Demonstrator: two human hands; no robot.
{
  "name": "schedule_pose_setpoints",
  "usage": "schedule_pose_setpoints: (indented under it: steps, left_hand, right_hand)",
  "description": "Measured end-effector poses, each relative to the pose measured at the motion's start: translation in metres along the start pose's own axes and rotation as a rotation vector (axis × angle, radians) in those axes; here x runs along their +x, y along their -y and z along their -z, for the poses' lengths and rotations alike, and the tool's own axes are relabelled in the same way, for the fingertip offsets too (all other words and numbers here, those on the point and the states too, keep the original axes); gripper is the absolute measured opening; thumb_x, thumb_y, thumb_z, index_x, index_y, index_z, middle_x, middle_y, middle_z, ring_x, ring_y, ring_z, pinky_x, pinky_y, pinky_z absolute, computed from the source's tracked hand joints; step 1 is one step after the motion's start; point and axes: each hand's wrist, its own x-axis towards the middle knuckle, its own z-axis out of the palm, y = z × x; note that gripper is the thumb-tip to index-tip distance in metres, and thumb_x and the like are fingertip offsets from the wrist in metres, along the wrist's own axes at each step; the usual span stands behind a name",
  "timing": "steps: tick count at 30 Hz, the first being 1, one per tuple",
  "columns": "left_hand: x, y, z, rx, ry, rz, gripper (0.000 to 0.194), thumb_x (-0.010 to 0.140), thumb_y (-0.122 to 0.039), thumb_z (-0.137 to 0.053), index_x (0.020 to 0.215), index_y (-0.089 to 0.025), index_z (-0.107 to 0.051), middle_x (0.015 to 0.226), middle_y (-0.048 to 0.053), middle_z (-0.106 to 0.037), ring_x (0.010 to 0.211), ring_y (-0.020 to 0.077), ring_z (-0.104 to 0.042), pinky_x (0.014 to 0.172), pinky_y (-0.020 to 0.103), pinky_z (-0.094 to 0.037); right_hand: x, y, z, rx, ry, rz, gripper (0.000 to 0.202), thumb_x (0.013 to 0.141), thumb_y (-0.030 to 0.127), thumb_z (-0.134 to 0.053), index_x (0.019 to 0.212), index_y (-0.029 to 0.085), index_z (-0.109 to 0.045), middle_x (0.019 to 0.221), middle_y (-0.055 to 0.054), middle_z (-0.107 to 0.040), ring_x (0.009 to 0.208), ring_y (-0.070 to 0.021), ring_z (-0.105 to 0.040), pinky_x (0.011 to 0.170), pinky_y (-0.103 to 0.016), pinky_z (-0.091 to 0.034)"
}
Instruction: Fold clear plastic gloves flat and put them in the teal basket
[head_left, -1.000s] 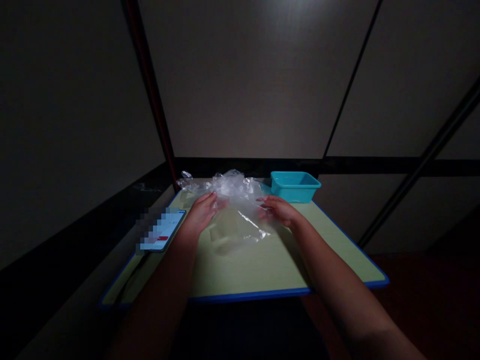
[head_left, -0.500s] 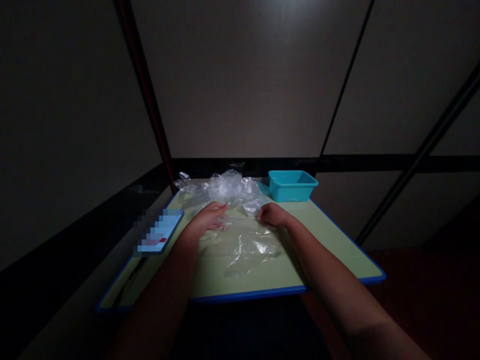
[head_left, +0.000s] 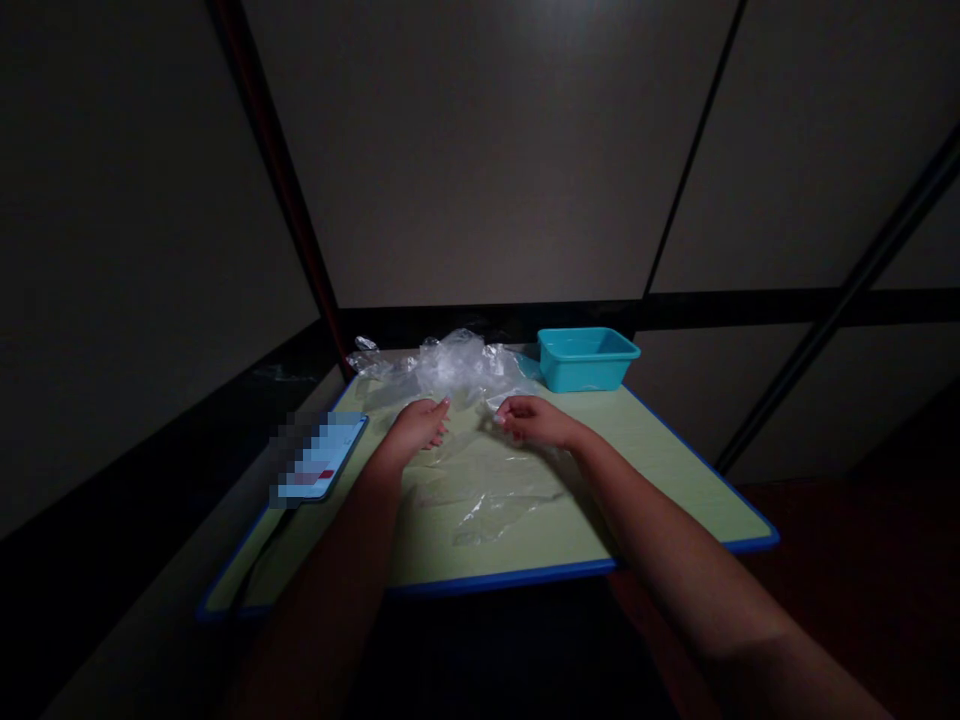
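On the green worktop (head_left: pixel 525 540), the left hand (head_left: pixel 417 425) and right hand (head_left: pixel 534 420) each pinch a clear plastic bag (head_left: pixel 480 480) in a closed grip; no writing shows.

Head-worn, looking forward and down along both forearms onto the worktop (head_left: pixel 637 480), dark wall panels beyond.

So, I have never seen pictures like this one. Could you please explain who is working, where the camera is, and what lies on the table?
There is no machine here. A person wears one camera on the head, looking forward and down at their own bare arms. The left hand and right hand rest on a flat sheet of clear thin plastic, fingers curled at its far edge. It lies on a pale green table with a blue rim. Behind it sits a crumpled heap of clear plastic, then a small turquoise plastic tub. A phone with a lit screen lies on the left.
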Motion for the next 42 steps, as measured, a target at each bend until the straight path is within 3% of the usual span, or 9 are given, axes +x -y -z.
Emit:
schedule_pose_setpoints:
  steps: [3, 10, 16, 21, 26, 31, 35, 39, 42]
  left_hand:
    - [-0.001, 0.0, 0.002, 0.142, -0.095, -0.07, 0.031, 0.076, -0.041, -0.057, 0.054, -0.02, -0.049, 0.058, 0.003, -0.057, 0.059, 0.0168, -0.055, 0.055, 0.024, -0.036]
    - [0.001, 0.005, -0.001, 0.165, -0.013, -0.065, 0.037, 0.083, -0.046, -0.045, 0.058, -0.02, -0.052, 0.05, 0.001, -0.054, 0.042, 0.0145, -0.049, 0.046, 0.025, -0.035]
    - [0.001, 0.006, -0.004, 0.166, -0.01, -0.105, 0.038, 0.081, -0.047, -0.048, 0.054, -0.02, -0.05, 0.048, -0.001, -0.051, 0.04, 0.0124, -0.046, 0.043, 0.024, -0.032]
    - [-0.013, -0.009, -0.01, -0.048, 0.243, -0.224, 0.038, 0.077, -0.054, -0.052, 0.064, -0.019, -0.055, 0.05, -0.004, -0.049, 0.04, 0.0097, -0.045, 0.042, 0.021, -0.035]
    - [-0.021, -0.014, -0.015, -0.135, 0.551, -0.207, 0.042, 0.076, -0.057, -0.051, 0.078, -0.017, -0.063, 0.064, 0.003, -0.063, 0.053, 0.0132, -0.058, 0.052, 0.024, -0.044]
    - [-0.012, -0.003, -0.016, 0.104, 0.292, -0.392, 0.03, 0.08, -0.041, -0.05, 0.071, -0.018, -0.067, 0.077, 0.005, -0.067, 0.077, 0.0197, -0.061, 0.074, 0.029, -0.045]
    - [-0.002, 0.007, -0.013, 0.309, 0.039, -0.386, 0.019, 0.078, -0.031, -0.052, 0.074, -0.018, -0.066, 0.087, 0.009, -0.068, 0.091, 0.0242, -0.059, 0.087, 0.033, -0.04]
    - [0.002, 0.008, -0.009, 0.268, -0.227, -0.313, 0.018, 0.075, -0.027, -0.058, 0.088, -0.018, -0.065, 0.103, 0.012, -0.065, 0.109, 0.0263, -0.053, 0.098, 0.034, -0.033]
    - [-0.002, 0.005, -0.01, 0.216, -0.21, -0.357, 0.026, 0.079, -0.032, -0.055, 0.098, -0.017, -0.064, 0.113, 0.012, -0.062, 0.114, 0.0257, -0.051, 0.101, 0.034, -0.032]
  right_hand:
    - [-0.001, -0.004, -0.008, -0.038, 0.161, -0.106, 0.025, 0.068, 0.038, -0.064, 0.075, 0.015, -0.056, 0.056, 0.005, -0.05, 0.046, -0.0067, -0.043, 0.045, -0.019, -0.033]
    - [-0.002, -0.004, -0.01, -0.181, 0.184, -0.051, 0.027, 0.077, 0.038, -0.057, 0.08, 0.012, -0.063, 0.054, 0.005, -0.05, 0.048, -0.007, -0.042, 0.048, -0.02, -0.034]
    - [-0.001, -0.004, -0.017, -0.506, 0.065, 0.032, 0.031, 0.081, 0.027, -0.056, 0.107, 0.016, -0.066, 0.085, -0.004, -0.068, 0.07, -0.0129, -0.057, 0.067, -0.023, -0.042]
    - [0.002, -0.003, -0.022, -0.687, 0.029, 0.003, 0.033, 0.081, 0.026, -0.056, 0.112, 0.02, -0.065, 0.1, -0.008, -0.069, 0.084, -0.0191, -0.061, 0.073, -0.026, -0.042]
    - [0.003, 0.003, -0.025, -0.788, 0.044, -0.056, 0.03, 0.08, 0.027, -0.056, 0.107, 0.02, -0.067, 0.085, -0.007, -0.07, 0.071, -0.0178, -0.061, 0.061, -0.023, -0.04]
    - [-0.001, 0.006, -0.025, -0.519, 0.033, -0.124, 0.035, 0.084, 0.019, -0.046, 0.117, 0.02, -0.059, 0.054, 0.002, -0.06, 0.042, -0.0102, -0.05, 0.048, -0.021, -0.036]
    - [0.001, 0.003, -0.017, -0.54, -0.144, 0.002, 0.026, 0.081, 0.015, -0.051, 0.103, 0.015, -0.065, 0.065, -0.002, -0.063, 0.057, -0.011, -0.053, 0.055, -0.02, -0.038]
    - [0.005, 0.001, -0.01, -0.617, -0.239, 0.105, 0.021, 0.079, 0.015, -0.054, 0.095, 0.014, -0.068, 0.082, -0.006, -0.067, 0.07, -0.0138, -0.056, 0.065, -0.023, -0.04]
    - [0.003, 0.002, -0.011, -0.574, -0.228, 0.16, 0.024, 0.082, 0.016, -0.051, 0.098, 0.015, -0.068, 0.098, -0.009, -0.068, 0.087, -0.0178, -0.06, 0.08, -0.027, -0.043]
